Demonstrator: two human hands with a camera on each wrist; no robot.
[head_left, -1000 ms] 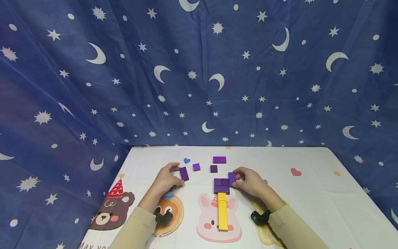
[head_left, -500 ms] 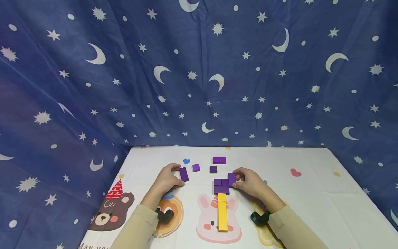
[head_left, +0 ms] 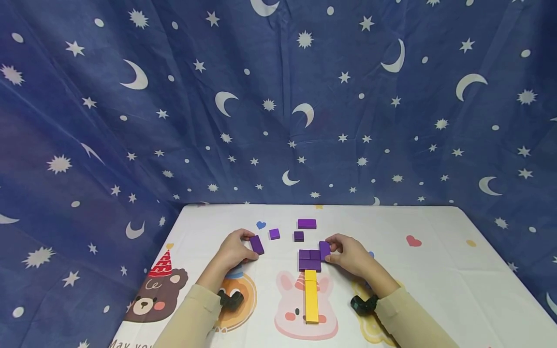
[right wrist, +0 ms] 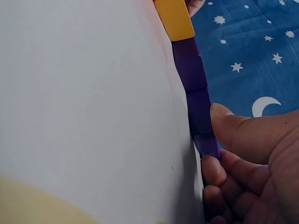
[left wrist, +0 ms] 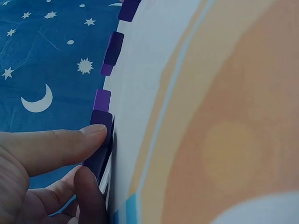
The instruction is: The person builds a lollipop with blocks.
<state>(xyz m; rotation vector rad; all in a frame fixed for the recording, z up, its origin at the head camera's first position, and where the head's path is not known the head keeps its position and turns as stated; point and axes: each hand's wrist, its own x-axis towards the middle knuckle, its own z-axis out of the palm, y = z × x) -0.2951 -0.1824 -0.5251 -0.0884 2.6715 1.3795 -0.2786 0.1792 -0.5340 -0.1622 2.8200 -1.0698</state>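
Note:
In the head view my left hand (head_left: pixel 233 250) pinches a dark purple rectangular block (head_left: pixel 256 245) at the left, thumb at its near end. The left wrist view shows the thumb pressed on this block (left wrist: pixel 99 140), with fingers below. My right hand (head_left: pixel 351 253) holds another purple rectangular block (head_left: pixel 324 251) between thumb and fingers. That block stands against the right side of a purple block cluster (head_left: pixel 310 264). A yellow strip of blocks (head_left: pixel 311 302) runs from the cluster's near side toward me. In the right wrist view the thumb touches the purple block (right wrist: pixel 202 112).
Beyond the cluster lie a small dark purple block (head_left: pixel 299 236) and a long purple block (head_left: pixel 307 224). A small lighter purple block (head_left: pixel 274 234) sits right of the left hand. A starry blue curtain (head_left: pixel 278 121) rises behind the white tablecloth (head_left: pixel 435 280).
The block in my left hand has turned slightly and shifted a little toward me. My right hand and its block look still.

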